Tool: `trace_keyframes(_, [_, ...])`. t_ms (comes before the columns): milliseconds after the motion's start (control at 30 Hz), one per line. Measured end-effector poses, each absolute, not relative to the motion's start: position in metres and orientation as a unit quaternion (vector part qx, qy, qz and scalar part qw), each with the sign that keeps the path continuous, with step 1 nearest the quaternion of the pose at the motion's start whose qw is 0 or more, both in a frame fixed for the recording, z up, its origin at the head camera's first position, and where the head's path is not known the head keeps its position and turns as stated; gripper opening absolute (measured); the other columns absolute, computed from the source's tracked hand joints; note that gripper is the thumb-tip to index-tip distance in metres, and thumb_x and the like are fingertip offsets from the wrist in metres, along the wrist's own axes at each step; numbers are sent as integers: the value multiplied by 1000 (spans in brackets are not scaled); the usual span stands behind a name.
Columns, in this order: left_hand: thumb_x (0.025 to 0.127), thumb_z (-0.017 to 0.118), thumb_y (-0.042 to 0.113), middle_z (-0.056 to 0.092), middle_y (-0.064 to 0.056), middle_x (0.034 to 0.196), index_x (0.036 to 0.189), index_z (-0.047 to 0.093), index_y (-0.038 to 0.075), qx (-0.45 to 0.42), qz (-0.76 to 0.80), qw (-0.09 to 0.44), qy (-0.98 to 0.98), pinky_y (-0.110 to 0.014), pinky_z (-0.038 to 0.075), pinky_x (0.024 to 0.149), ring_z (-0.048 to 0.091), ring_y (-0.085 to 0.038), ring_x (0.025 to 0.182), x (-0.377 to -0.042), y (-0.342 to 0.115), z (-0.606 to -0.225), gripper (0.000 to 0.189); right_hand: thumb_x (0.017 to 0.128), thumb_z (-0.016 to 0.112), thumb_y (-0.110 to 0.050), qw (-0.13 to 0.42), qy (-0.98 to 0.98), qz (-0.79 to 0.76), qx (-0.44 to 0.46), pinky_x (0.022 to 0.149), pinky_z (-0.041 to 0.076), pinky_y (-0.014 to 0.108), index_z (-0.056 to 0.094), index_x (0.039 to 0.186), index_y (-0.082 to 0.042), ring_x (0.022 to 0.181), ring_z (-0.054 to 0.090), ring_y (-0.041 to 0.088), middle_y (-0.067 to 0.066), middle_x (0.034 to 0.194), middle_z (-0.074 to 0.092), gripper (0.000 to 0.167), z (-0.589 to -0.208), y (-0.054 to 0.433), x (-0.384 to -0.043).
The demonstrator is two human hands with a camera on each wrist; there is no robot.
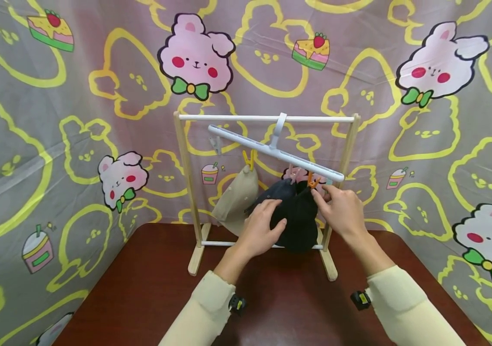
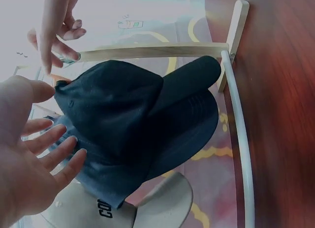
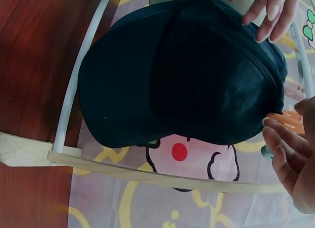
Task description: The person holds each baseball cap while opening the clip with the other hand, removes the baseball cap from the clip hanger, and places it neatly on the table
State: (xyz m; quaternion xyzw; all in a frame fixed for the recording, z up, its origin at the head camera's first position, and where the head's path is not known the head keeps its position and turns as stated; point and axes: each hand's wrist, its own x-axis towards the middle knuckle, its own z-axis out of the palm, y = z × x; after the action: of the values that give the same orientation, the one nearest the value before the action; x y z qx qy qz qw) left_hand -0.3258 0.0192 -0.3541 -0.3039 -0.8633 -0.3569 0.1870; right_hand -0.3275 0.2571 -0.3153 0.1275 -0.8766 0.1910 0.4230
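A black baseball cap [image 1: 299, 216] hangs by an orange clip [image 1: 312, 180] near the low right end of a white hanger [image 1: 271, 150]. My right hand [image 1: 343, 211] pinches that clip between thumb and fingertips at the cap's edge. With fingers loosely spread, my left hand [image 1: 260, 228] is beside the cap's left side, holding nothing. A navy cap [image 2: 182, 139] hangs just behind the black one from a pink clip [image 1: 294, 174]. A beige cap [image 2: 165, 201] with dark lettering hangs further left from a yellow clip [image 1: 249, 158].
The hanger tilts down to the right on the white top rod [image 1: 228, 117] of a wooden-sided rack [image 1: 185, 168]. A pale clip [image 1: 215, 144] hangs towards the hanger's left end. The rack stands on a dark red-brown table [image 1: 150, 288], before a patterned curtain [image 1: 124, 129].
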Motion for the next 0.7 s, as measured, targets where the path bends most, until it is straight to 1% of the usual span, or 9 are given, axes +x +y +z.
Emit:
trace_keyframes(133, [100, 64, 28, 52, -4, 149, 149, 51, 11, -302, -353, 193, -865, -52, 46, 105, 50, -24, 135, -327, 23, -355, 53, 97, 71, -33, 453, -861, 195, 123, 48, 46, 49, 77, 101, 4, 51, 58, 30, 6, 54, 59, 37, -313, 251, -335])
trace_keyframes(233, [100, 64, 28, 53, -5, 149, 148, 52, 11, -299, -348, 196, -867, -52, 47, 104, 51, -24, 134, -326, 26, -357, 53, 95, 73, -31, 482, -843, 204, 123, 44, 38, 42, 74, 88, 2, 44, 50, 26, 2, 46, 48, 34, -313, 247, -341])
trace_keyframes(367, [100, 65, 28, 54, -5, 148, 148, 53, 10, -293, -347, 198, -869, -51, 48, 104, 52, -24, 133, -326, 29, -359, 52, 94, 75, -28, 512, -821, 219, 127, 44, 31, 36, 70, 78, 0, 43, 47, 25, 3, 45, 49, 32, -313, 243, -349])
trace_keyframes(500, [99, 65, 28, 55, -4, 147, 147, 54, 10, -292, -345, 199, -870, -50, 49, 103, 52, -24, 132, -328, 32, -361, 52, 96, 74, -28, 518, -812, 240, 122, 43, 32, 35, 72, 82, 0, 43, 51, 23, 5, 47, 57, 31, -316, 239, -355])
trace_keyframes(600, [99, 65, 28, 56, -5, 147, 146, 54, 10, -293, -345, 200, -869, -50, 49, 103, 53, -24, 131, -329, 34, -362, 52, 97, 72, -30, 519, -807, 259, 107, 43, 32, 34, 73, 85, 0, 42, 50, 23, 4, 46, 57, 33, -318, 236, -358])
trace_keyframes(700, [99, 66, 28, 56, -5, 146, 146, 55, 10, -293, -345, 200, -869, -49, 49, 102, 53, -24, 130, -330, 35, -362, 52, 96, 74, -32, 530, -797, 274, 91, 44, 31, 36, 74, 88, 2, 42, 49, 24, 4, 45, 54, 34, -320, 233, -360])
